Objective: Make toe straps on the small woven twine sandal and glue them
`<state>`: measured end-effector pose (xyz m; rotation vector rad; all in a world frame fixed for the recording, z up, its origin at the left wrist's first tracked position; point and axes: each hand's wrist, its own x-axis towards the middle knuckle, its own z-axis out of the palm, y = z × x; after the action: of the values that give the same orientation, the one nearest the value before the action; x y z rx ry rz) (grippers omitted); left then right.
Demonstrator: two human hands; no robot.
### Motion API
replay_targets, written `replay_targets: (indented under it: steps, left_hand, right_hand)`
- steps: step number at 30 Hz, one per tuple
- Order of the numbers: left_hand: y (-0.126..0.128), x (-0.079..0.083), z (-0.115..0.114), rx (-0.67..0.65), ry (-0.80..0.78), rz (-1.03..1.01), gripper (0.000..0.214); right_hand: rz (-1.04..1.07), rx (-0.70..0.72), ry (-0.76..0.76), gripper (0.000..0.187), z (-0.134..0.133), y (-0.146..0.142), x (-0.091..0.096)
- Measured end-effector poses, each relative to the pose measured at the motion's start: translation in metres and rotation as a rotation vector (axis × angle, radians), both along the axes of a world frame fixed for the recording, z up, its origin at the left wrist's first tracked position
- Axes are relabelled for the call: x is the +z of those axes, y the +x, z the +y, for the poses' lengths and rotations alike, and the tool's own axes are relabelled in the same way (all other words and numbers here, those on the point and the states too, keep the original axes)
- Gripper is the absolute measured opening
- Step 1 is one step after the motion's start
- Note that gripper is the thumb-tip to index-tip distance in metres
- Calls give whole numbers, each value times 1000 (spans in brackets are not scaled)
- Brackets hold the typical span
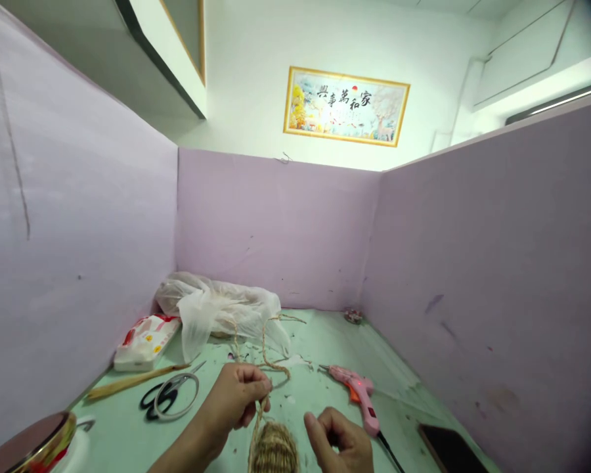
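My left hand is closed in a pinch on a strand of tan jute twine. The twine runs down beside a braided jute piece at the bottom edge, which is cut off by the frame. Another stretch of twine trails beyond my fingers across the table. To the right of the braided piece, my right hand has loosely curled fingers, with the thumb standing apart; nothing shows in it. A pink glue gun with an orange trigger lies just beyond that hand.
Black-handled scissors and a pale ring lie left of my left hand, near a bundle of straw-coloured fibre. Behind are a tissue pack and a plastic bag. A phone rests at right. Lilac partitions enclose the table.
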<state>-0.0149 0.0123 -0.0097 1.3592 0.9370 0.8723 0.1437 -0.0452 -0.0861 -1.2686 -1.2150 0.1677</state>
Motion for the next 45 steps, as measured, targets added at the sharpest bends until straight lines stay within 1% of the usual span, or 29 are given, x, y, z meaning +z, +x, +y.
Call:
replay_targets:
  steps: [3, 6, 10, 14, 16, 19, 22, 24, 27, 29, 31, 32, 34, 36, 38, 40, 43, 45]
  left_hand:
    - [0, 9, -5, -2, 26, 8, 26]
    - [-1, 21, -14, 2, 74, -36, 27]
    - [-2, 33, -28, 5, 116, -116, 22]
    - [-2, 36, -34, -3, 95, -173, 19]
    - [0, 34, -33, 9, 56, -178, 18]
    - [5, 26, -28, 47, -21, -142, 17]
    - [10, 16, -18, 61, -137, -145, 18]
    - [13, 8, -11, 69, -203, -171, 19]
    - [19, -3, -6, 111, -268, -175, 21]
    - [26, -10, -8, 140, -291, -181, 20]
    - [34, -16, -14, 154, -295, -197, 18]
    - [38, -18, -18, 156, -295, -203, 17]
    - [44, -19, -26, 150, -304, -209, 17]
    - [48, -18, -31, 142, -315, -213, 17]
    - [49, -16, -32, 145, -287, -190, 18]
    - [48, -16, -30, 140, -242, -124, 17]
    - [44, -17, -23, 94, -206, -17, 14]
    - [40, -17, -18, 56, -107, 64, 12]
  right_hand:
    - [-37, -26, 49, 40, 0, 1, 2]
    - [-33, -44, 67, 39, 1, 3, 2]
    - [-4, -46, 1, 39, 0, 2, 0]
    - [10, 12, -58, 40, -4, -3, -2]
    - [14, 48, -85, 40, -6, -4, -4]
    - [64, 123, -161, 42, -5, -3, -6]
    - [196, 213, -245, 44, -3, 1, -4]
    - [272, 266, -268, 44, -1, 4, -1]
    - [377, 407, -297, 42, 1, 3, 1]
    - [489, 510, -318, 39, 1, 0, 1]
    - [645, 577, -328, 36, 1, -4, 0]
    - [732, 610, -342, 36, 0, -6, -1]
    - [831, 660, -405, 40, -3, -8, 1]
    - [876, 669, -483, 38, -4, -7, 5]
    - [910, 622, -505, 36, -4, -3, 10]
    - [921, 578, -520, 35, -4, 2, 15]
    - [922, 575, -559, 32, -5, 9, 19]
    - [916, 569, -591, 32, -5, 12, 19]
